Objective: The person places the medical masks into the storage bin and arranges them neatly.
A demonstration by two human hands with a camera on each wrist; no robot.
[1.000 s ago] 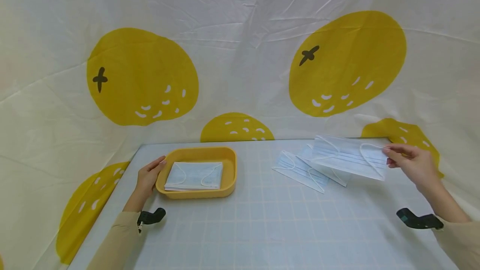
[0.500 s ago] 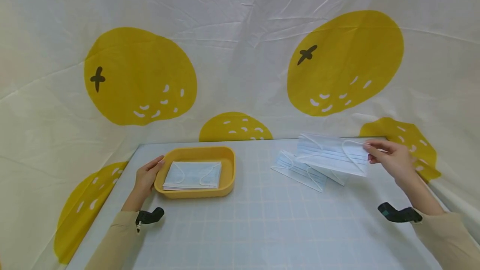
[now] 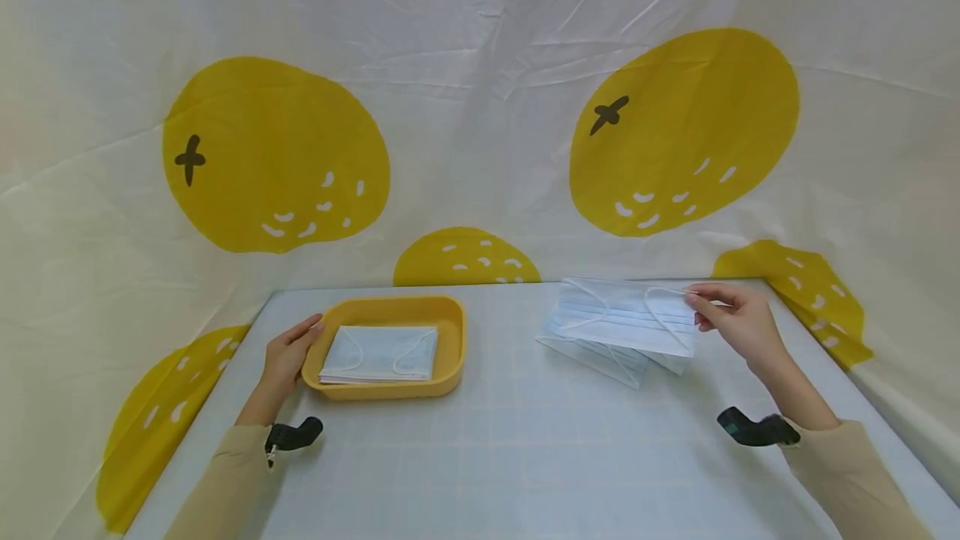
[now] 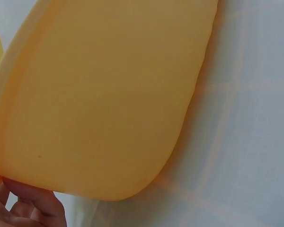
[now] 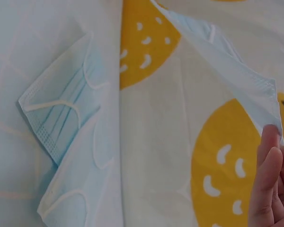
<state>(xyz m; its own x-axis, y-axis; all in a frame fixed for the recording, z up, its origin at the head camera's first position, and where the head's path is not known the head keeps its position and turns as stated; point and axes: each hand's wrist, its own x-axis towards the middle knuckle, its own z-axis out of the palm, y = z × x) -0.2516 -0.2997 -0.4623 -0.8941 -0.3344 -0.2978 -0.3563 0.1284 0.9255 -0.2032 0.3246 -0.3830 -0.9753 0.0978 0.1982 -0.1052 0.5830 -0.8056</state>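
Observation:
My right hand point(image 3: 742, 327) pinches the right end of a pale blue face mask point(image 3: 626, 315), holding it raised at the back right. In the right wrist view, this mask point(image 5: 232, 71) hangs at a slant from the fingertips, its white ear loop partly showing. Beneath it, two overlapping face masks point(image 5: 61, 109) lie on the table; the raised one hides much of them in the head view. At the left, my left hand point(image 3: 285, 361) grips the left end of a yellow tray point(image 3: 452, 340). A neat stack of face masks point(image 3: 378, 354) lies inside the tray.
The table point(image 3: 510, 448) has a pale blue gridded cover. Behind it hangs a white cloth point(image 3: 480, 148) printed with large yellow fruit, close along the back edge. A dark wrist camera point(image 3: 757, 427) sits on the right wrist, another camera point(image 3: 296, 434) on the left.
My right hand has carried the raised mask leftward, so it now covers more of the masks on the table. The left hand stays on the tray; the whole head view has shifted slightly.

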